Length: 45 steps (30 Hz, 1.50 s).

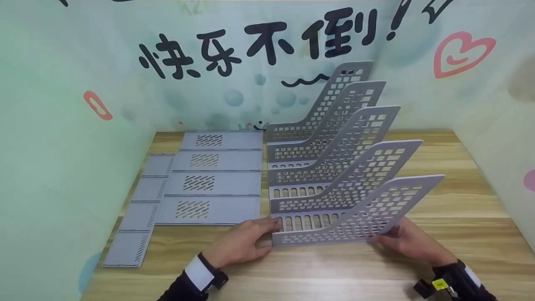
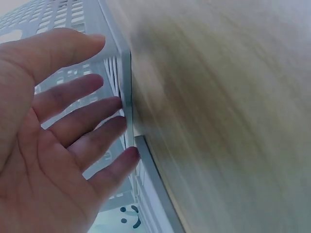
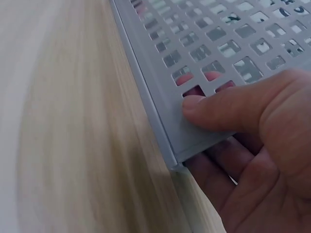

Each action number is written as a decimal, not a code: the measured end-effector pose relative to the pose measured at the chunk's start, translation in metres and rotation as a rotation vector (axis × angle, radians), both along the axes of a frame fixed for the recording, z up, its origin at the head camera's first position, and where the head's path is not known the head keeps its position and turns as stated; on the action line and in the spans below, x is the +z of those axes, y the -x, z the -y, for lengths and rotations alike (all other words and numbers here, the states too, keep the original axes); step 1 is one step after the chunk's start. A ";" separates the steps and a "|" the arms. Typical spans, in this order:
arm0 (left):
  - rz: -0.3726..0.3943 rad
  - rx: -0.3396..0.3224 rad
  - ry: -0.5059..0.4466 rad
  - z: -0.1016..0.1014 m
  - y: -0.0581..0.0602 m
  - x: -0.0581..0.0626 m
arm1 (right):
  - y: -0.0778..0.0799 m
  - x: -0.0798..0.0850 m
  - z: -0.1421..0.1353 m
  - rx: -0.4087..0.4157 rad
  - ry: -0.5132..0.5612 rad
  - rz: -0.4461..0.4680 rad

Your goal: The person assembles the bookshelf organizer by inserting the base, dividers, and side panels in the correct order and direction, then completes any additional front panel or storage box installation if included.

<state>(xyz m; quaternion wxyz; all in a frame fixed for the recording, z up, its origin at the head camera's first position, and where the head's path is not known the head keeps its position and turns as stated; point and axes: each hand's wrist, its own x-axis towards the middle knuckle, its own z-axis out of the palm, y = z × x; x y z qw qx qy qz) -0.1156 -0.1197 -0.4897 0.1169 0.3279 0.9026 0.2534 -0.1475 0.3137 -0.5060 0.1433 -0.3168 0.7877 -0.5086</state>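
Observation:
A grey plastic file rack [image 1: 370, 215] stands upright at the centre right, its several perforated side panels ranged front to back with slotted strips between them. My right hand [image 1: 411, 242] pinches the rear lower corner of the front side panel; in the right wrist view the thumb [image 3: 218, 109] lies on its outer face and fingers show through the holes behind. My left hand [image 1: 242, 240] is at the low left end of that panel. The left wrist view shows its fingers [image 2: 90, 119] loosely extended, fingertips right at the panel's edge [image 2: 125, 77].
Left of the rack lie several flat grey panels [image 1: 238, 209] with slanted slots, edge to edge. Further left is a row of smaller grey panels [image 1: 121, 248]. Everything is on a wood-grain table [image 1: 326, 276], with a printed backdrop [image 1: 200, 100] behind and at the sides.

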 end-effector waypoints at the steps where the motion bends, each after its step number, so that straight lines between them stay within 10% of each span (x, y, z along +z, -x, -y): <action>1: 0.000 -0.006 -0.015 0.001 -0.001 0.001 | 0.002 -0.001 -0.005 0.006 0.012 -0.026; 30: -0.126 0.175 -0.061 0.020 -0.001 0.008 | 0.017 -0.005 -0.050 -0.174 0.031 -0.090; 45: -0.094 0.408 0.075 0.059 -0.009 0.008 | 0.035 -0.008 -0.087 0.062 0.198 0.019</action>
